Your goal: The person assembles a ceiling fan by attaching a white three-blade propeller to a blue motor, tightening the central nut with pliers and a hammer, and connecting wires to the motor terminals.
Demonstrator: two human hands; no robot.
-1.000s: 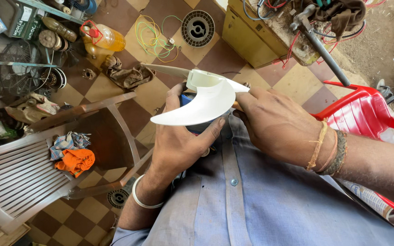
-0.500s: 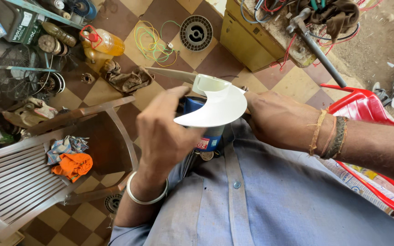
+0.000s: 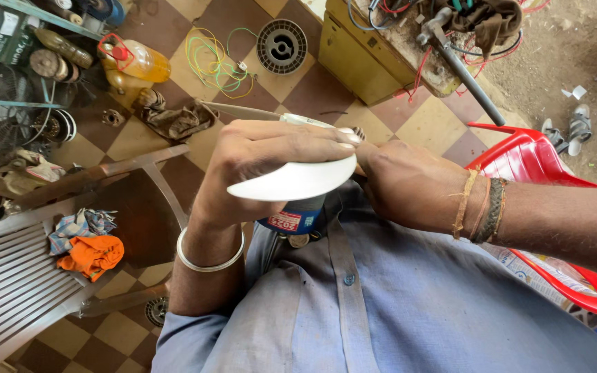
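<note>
chair (image 3: 15, 283) stood left on the floor | fan blade (image 3: 298, 181) lay over blue part (image 3: 298, 215) at chest | left hand (image 3: 264, 162) grip closed over blade top | right hand (image 3: 409, 183) grip closed at blade's right end

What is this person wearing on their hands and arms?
Both hands are bare, no gloves. The left hand has a plain silver metal bangle at the wrist. The right hand has thin tan thread bands and a dark braided wristband. The light blue buttoned shirt leaves both forearms uncovered.
</note>
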